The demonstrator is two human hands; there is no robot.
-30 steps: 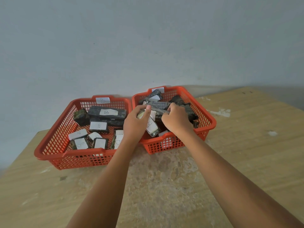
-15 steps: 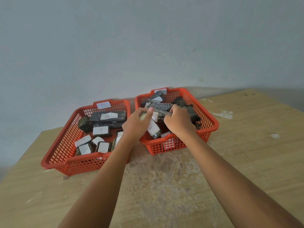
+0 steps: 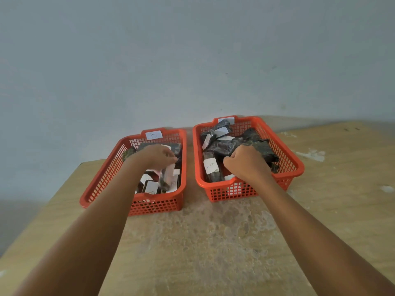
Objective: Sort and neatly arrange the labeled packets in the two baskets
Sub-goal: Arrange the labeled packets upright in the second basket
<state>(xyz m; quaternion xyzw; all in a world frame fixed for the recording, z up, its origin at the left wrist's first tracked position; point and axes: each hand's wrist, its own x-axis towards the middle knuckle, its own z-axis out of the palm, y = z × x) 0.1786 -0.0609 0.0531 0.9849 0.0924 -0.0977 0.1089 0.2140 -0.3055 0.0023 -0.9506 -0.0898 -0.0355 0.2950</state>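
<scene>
Item 1, left basket (image 3: 102, 174): orange mesh, standing on the wooden table (image 3: 213, 242) beside the right basket (image 3: 286, 154), the two apart by a narrow gap. A white tag (image 3: 154, 135) sits on its far rim. Inside lie dark packets with white labels (image 3: 151, 186), mostly toward its near end.

Item 2, your left hand (image 3: 155, 155): over the middle of the left basket, fingertips pinched together on a blurred packet (image 3: 167, 175) that hangs tilted below them, above the packets at the basket's near end.

Item 3, right basket: same orange mesh, tag (image 3: 226, 120) on its far rim. It holds a loose heap of dark packets (image 3: 233, 144); one packet marked "A" (image 3: 210, 167) lies lengthwise along the wall nearest the left basket.

Item 4, your right hand (image 3: 245, 163): inside the right basket, near its front rim, just beside the "A" packet. Fingers are curled under against the heap; whether they clamp a packet you cannot tell from here.
</scene>
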